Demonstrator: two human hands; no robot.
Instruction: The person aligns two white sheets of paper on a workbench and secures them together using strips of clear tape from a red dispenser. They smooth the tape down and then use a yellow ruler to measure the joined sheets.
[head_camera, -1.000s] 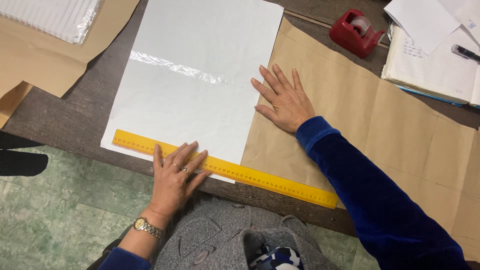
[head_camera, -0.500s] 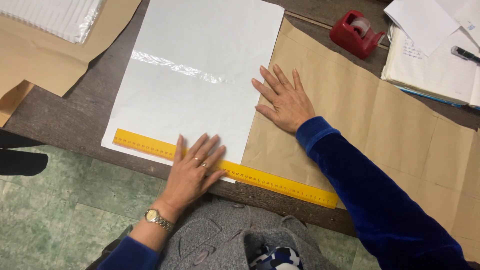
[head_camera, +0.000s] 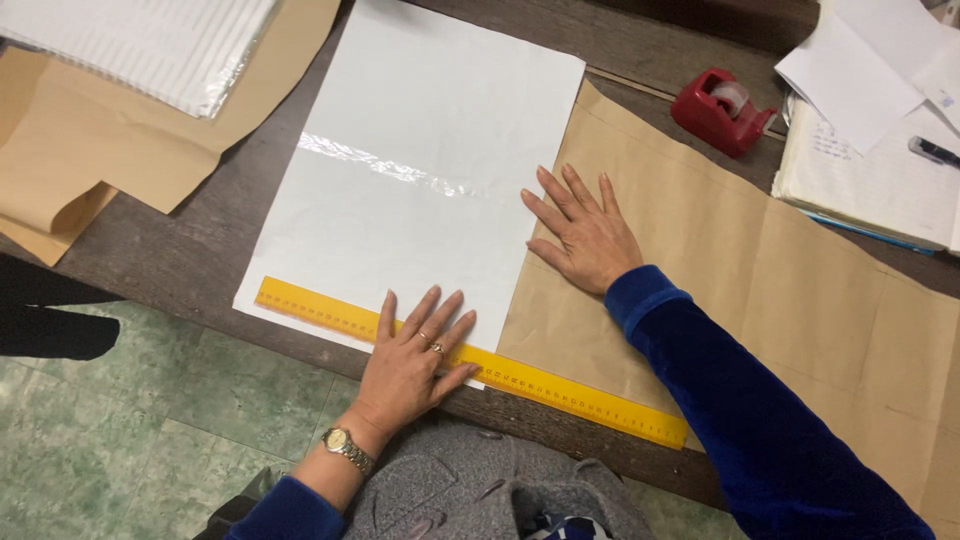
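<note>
Looking down from head height, steeply, onto the near edge of a dark wooden table (head_camera: 200, 250); facing away from the body, with lap and green floor (head_camera: 150, 420) showing at the near side; sitting close enough for the left hand (head_camera: 410, 360) and right hand (head_camera: 585, 235) to be filling the middle; cutting off brown paper (head_camera: 800, 290) at the right and papers (head_camera: 880, 160) at the far right; only this one view, sharing nothing with another.
</note>
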